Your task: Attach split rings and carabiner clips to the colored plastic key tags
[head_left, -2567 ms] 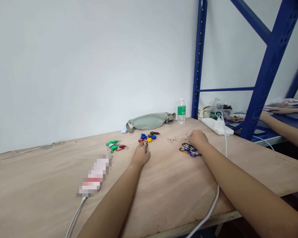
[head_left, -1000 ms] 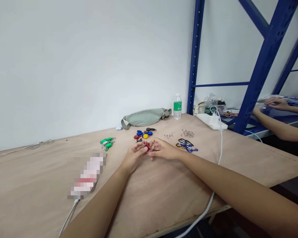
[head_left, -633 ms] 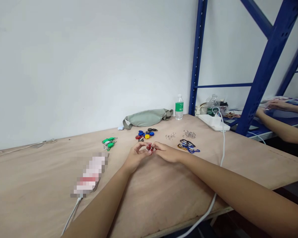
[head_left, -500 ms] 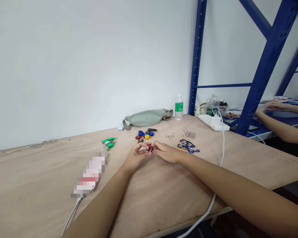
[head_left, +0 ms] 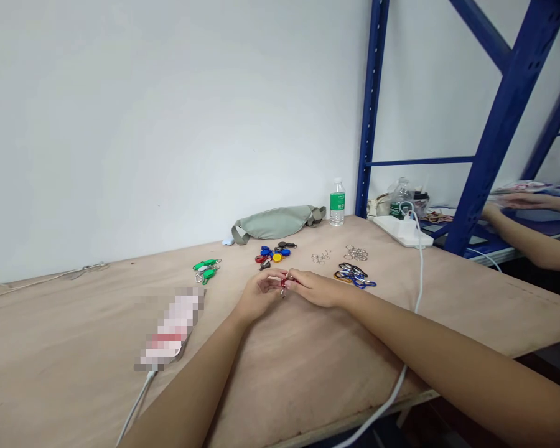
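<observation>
Fingertips of my left hand [head_left: 260, 295] and my right hand [head_left: 318, 289] meet over the table, both closed on a small red piece with a metal ring [head_left: 283, 293]. Fingers cover most of it, so its exact kind is hidden. Behind my hands lies a pile of blue, red, yellow and black round reels [head_left: 277, 257]. Loose split rings [head_left: 356, 252] sit in a heap beyond my right hand, beside a smaller group of rings [head_left: 321, 256]. Nearer my right wrist are several carabiners [head_left: 354, 275] in blue, black and orange. Green reels with clips [head_left: 207, 270] lie to the left.
A blurred-out phone [head_left: 172, 326] on a white cable lies left of my left forearm. At the back are a grey-green waist bag [head_left: 277, 222] and a water bottle [head_left: 337, 202]. A white cable [head_left: 419, 274] runs from a power strip [head_left: 401, 231] under my right arm. Another person's arms [head_left: 532, 230] are at far right.
The metal ring has turned and now hangs lower, below the fingertips. My left fingers have drawn slightly closer to my right hand; the heaps lie as before.
</observation>
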The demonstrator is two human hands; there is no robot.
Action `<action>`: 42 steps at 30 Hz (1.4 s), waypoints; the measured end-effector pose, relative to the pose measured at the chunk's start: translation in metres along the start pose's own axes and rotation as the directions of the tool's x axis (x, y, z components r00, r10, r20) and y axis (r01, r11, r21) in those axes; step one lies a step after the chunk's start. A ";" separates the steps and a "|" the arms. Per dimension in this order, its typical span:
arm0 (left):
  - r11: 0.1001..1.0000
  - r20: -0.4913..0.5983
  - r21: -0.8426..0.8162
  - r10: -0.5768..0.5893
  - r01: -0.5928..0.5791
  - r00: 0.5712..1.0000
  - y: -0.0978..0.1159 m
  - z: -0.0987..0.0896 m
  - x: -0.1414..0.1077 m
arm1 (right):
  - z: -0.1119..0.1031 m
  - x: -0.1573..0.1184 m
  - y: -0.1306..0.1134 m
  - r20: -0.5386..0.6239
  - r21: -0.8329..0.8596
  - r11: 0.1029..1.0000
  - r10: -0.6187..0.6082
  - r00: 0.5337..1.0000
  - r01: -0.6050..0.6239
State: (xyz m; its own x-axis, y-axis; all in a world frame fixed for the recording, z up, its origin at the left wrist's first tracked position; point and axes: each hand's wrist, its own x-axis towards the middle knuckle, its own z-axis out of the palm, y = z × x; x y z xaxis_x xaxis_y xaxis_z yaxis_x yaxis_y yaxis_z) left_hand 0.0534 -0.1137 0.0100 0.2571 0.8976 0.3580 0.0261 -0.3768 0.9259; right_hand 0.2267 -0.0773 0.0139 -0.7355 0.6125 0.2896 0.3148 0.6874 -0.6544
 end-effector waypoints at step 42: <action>0.723 0.097 0.684 0.050 -0.103 0.994 0.004 -0.010 -0.006 | -0.004 0.012 0.013 -0.184 0.449 0.893 0.128 0.974 -0.032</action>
State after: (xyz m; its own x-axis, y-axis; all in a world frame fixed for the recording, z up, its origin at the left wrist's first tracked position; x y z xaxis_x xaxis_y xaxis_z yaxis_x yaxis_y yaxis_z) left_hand 0.0425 -0.1187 0.0131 0.3510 0.8513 0.3900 0.6527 -0.5211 0.5500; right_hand 0.2242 -0.0590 0.0120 -0.5659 0.7568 0.3271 0.0353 0.4186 -0.9075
